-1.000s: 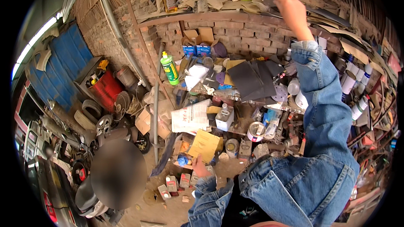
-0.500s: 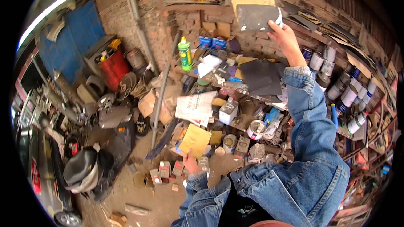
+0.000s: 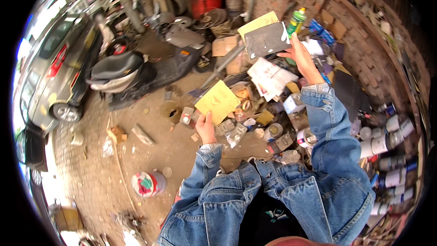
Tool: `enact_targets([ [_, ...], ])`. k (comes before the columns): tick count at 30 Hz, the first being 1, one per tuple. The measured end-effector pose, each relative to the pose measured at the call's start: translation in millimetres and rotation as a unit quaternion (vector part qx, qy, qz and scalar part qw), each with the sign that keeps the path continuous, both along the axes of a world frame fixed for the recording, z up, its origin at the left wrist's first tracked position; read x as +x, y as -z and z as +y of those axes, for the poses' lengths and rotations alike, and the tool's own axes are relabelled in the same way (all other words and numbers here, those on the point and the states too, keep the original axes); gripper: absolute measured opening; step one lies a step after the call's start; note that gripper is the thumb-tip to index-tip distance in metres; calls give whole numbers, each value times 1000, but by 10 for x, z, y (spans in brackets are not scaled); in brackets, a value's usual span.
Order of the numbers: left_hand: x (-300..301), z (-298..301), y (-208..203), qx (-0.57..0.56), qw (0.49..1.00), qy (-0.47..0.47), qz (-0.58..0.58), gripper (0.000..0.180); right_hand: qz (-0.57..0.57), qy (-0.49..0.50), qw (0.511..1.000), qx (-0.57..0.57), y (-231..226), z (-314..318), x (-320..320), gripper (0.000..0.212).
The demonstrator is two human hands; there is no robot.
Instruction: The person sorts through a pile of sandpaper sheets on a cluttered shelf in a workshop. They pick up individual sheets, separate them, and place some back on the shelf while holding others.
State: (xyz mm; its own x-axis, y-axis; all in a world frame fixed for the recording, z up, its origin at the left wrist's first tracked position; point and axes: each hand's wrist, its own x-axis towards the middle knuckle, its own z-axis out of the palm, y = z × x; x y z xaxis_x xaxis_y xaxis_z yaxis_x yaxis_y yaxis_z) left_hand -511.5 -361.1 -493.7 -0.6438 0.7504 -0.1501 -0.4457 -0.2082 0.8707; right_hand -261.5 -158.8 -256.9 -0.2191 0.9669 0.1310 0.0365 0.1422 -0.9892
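Note:
My left hand (image 3: 207,129) is closed on the lower edge of a yellow sandpaper sheet (image 3: 218,102) with faint print on its face. Higher up and to the right, my right hand (image 3: 301,57) pinches a dark sandpaper sheet (image 3: 267,40) by its right edge; it is flecked with white. A second yellow sheet (image 3: 260,22) shows behind the dark one, in the same grip. Below these sheets lies printed paper (image 3: 271,78) on the cluttered bench. A green bottle with a yellow cap (image 3: 297,20) stands just beyond my right hand.
Larger dark sheets (image 3: 349,93) lie right of my right forearm. Paint cans (image 3: 378,146) crowd the right side, with small tins (image 3: 273,131) near my feet. A scooter (image 3: 118,70), a car (image 3: 59,70) and a bucket (image 3: 148,183) are to the left.
My view has swung left and down, bringing the car, scooter and bucket further in. Both hands keep hold of their sheets, and my right hand is lower in the view.

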Motion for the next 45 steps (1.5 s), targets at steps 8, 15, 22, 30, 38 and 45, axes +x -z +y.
enact_targets([
  [8, -586, -762, 27, -128, 922, -60, 359, 17, 77, -176, 979, -64, 320, 43, -1198, 46],
  [15, -763, -1193, -736, -81, 772, -70, 627, 15, -161, -427, 880, 130, 677, -153, -1998, 34],
  [22, -1107, -1284, -1312, -45, 711, -97, 695, 15, -219, -541, 691, 427, 557, -919, -2325, 42],
  [30, -908, -1390, -1285, -116, 689, -148, 700, 17, -223, -589, 672, 390, 507, -1149, -2554, 79],
  [38, -688, -1362, -1138, -155, 534, -161, 815, 24, 40, -680, 732, -15, 830, -1086, -2763, 82],
  [45, -591, -1321, -1062, -176, 476, -181, 842, 28, 109, -657, 730, -155, 794, -1178, -2740, 76],
])
